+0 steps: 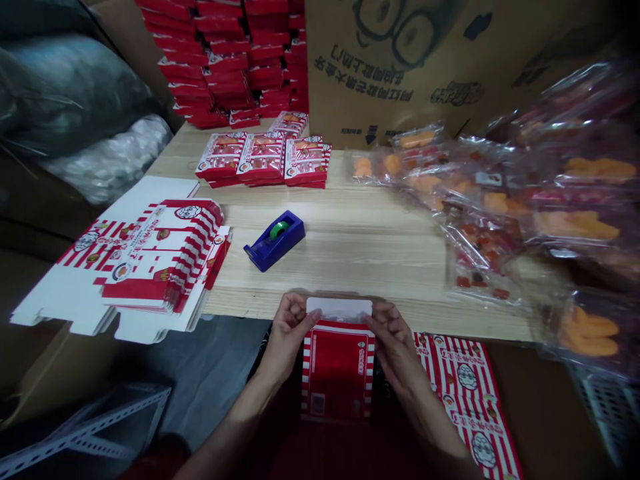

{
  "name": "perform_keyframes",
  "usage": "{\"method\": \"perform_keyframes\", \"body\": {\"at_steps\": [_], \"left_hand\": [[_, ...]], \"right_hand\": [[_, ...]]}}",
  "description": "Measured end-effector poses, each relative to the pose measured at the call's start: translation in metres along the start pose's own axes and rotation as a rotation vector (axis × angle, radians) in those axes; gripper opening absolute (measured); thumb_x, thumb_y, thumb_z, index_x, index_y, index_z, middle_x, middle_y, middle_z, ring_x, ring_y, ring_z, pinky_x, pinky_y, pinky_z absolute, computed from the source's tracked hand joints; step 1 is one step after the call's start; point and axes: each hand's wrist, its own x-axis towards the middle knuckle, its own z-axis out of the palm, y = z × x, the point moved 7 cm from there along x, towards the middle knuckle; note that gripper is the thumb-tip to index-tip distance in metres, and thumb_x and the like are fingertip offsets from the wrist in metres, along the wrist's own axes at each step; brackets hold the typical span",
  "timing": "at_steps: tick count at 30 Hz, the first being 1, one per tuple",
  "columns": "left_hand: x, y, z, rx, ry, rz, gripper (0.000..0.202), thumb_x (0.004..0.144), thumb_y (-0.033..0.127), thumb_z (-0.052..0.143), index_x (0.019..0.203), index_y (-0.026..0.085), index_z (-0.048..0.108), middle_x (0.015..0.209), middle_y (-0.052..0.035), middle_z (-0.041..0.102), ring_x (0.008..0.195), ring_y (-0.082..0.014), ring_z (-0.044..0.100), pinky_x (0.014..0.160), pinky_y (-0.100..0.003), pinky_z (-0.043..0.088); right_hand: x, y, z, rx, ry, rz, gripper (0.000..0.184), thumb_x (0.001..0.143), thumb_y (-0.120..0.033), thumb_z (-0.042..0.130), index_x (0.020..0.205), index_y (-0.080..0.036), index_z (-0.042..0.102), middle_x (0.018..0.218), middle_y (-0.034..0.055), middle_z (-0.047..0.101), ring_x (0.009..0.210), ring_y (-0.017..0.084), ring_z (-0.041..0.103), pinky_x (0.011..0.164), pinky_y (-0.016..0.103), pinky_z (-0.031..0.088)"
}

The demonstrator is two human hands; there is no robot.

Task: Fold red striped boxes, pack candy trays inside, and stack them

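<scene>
Upright in front of me, just off the table's near edge, is a red-and-white striped cardboard box (339, 370) with its white top flap (339, 307) raised. Clear plastic shows at its mouth below the flap. My left hand (293, 330) pinches the box's upper left corner, the thumb lying on the flap. On the upper right corner, my right hand (393, 337) grips in the same way. Beyond the hands, a blue tape dispenser (277, 241) with a green roll rests on the table.
Flat printed cartons (145, 260) are stacked at the left. Filled boxes (263, 159) lie at the back, before tall red stacks (230, 60) and a big brown carton (425, 73). Clear packs of orange pieces (500, 200) pile up at the right. Striped sheets (467, 393) lie below right.
</scene>
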Motion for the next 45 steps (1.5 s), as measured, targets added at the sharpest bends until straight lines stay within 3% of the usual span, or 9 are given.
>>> {"method": "perform_keyframes", "body": {"at_steps": [4,9,15,20,27,30,35,40,45], "left_hand": [[0.003,0.000,0.011,-0.078,-0.083,-0.118,0.032,0.084,0.021,0.066,0.115,0.026,0.062,0.095,0.0006,0.071,0.083,-0.0163,0.067,0.080,-0.031,0.053],[0.009,0.009,0.017,0.077,-0.322,-0.112,0.030,0.081,0.013,0.058,0.093,0.022,0.083,0.112,-0.0080,0.079,0.115,-0.0275,0.069,0.106,-0.045,0.049],[0.005,0.025,0.018,0.342,-0.555,0.075,0.026,0.093,0.027,0.064,0.113,0.029,0.081,0.126,-0.0085,0.076,0.123,-0.0294,0.067,0.110,-0.050,0.047],[0.008,0.022,0.015,0.456,-0.455,0.192,0.022,0.096,0.026,0.066,0.111,0.030,0.081,0.118,-0.0077,0.079,0.113,-0.0245,0.072,0.103,-0.043,0.053],[0.006,0.021,0.011,0.456,-0.498,0.240,0.026,0.098,0.023,0.062,0.114,0.030,0.081,0.121,-0.0068,0.078,0.115,-0.0244,0.072,0.103,-0.041,0.054],[0.004,0.031,0.013,0.489,-0.585,0.221,0.028,0.099,0.027,0.060,0.121,0.028,0.078,0.127,-0.0075,0.076,0.120,-0.0249,0.069,0.104,-0.041,0.052],[0.013,0.044,0.023,0.606,-0.623,0.139,0.024,0.099,0.035,0.063,0.113,0.026,0.080,0.117,-0.0067,0.079,0.107,-0.0234,0.074,0.093,-0.037,0.057],[0.020,0.052,0.035,0.722,-0.716,0.242,0.034,0.099,0.033,0.062,0.132,0.032,0.070,0.130,-0.0049,0.074,0.119,-0.0243,0.069,0.105,-0.042,0.051],[0.027,0.047,0.032,0.741,-0.724,0.225,0.035,0.101,0.034,0.058,0.135,0.032,0.068,0.124,-0.0044,0.077,0.111,-0.0246,0.072,0.101,-0.043,0.054]], "right_hand": [[0.007,0.002,0.010,0.053,-0.131,0.171,0.047,0.080,-0.029,0.075,0.127,-0.028,0.068,0.109,0.0056,0.079,0.093,0.025,0.075,0.086,0.044,0.061],[0.013,-0.006,0.009,0.037,-0.219,0.210,0.018,0.071,-0.019,0.071,0.083,-0.027,0.083,0.097,0.0035,0.082,0.102,0.027,0.075,0.099,0.044,0.057],[0.007,-0.010,0.005,-0.053,-0.339,0.104,0.023,0.081,-0.025,0.063,0.085,-0.031,0.085,0.112,0.0036,0.080,0.118,0.029,0.070,0.107,0.047,0.052],[0.001,-0.012,0.003,-0.148,-0.416,-0.019,0.026,0.090,-0.037,0.062,0.102,-0.032,0.084,0.127,0.0043,0.076,0.129,0.032,0.062,0.113,0.051,0.046],[0.001,-0.012,-0.003,-0.457,-0.430,-0.166,0.021,0.097,-0.038,0.065,0.112,-0.038,0.080,0.126,0.0028,0.076,0.124,0.026,0.066,0.110,0.048,0.048],[0.001,-0.021,-0.003,-0.511,-0.470,-0.160,0.022,0.097,-0.039,0.066,0.115,-0.037,0.079,0.123,0.0037,0.077,0.122,0.025,0.067,0.109,0.048,0.049],[0.009,-0.044,0.010,-0.532,-0.497,-0.153,0.011,0.092,-0.039,0.074,0.094,-0.032,0.082,0.105,0.0030,0.080,0.100,0.021,0.073,0.095,0.040,0.057],[0.019,-0.039,0.022,-0.524,-0.643,-0.053,0.026,0.093,-0.038,0.070,0.119,-0.036,0.076,0.125,0.0023,0.076,0.122,0.023,0.067,0.111,0.047,0.048],[0.027,-0.028,0.018,-0.475,-0.635,0.056,0.025,0.092,-0.038,0.072,0.116,-0.036,0.077,0.119,0.0017,0.079,0.118,0.024,0.071,0.111,0.049,0.049]]}}
